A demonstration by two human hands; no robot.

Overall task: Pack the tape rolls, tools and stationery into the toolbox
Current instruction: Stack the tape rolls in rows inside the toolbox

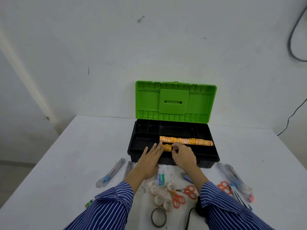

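White table (99, 138) carries the open toolbox (214, 156). At its front tray, an orange tape stack (167, 148) lies crosswise: right hand (182, 155) fingers pinch one end, left hand (150, 157) fingers straight, touching the other.

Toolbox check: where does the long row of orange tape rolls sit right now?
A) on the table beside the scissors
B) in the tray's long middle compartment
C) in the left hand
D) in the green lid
B: the orange tape rolls lie in a line inside the toolbox tray, behind both hands.
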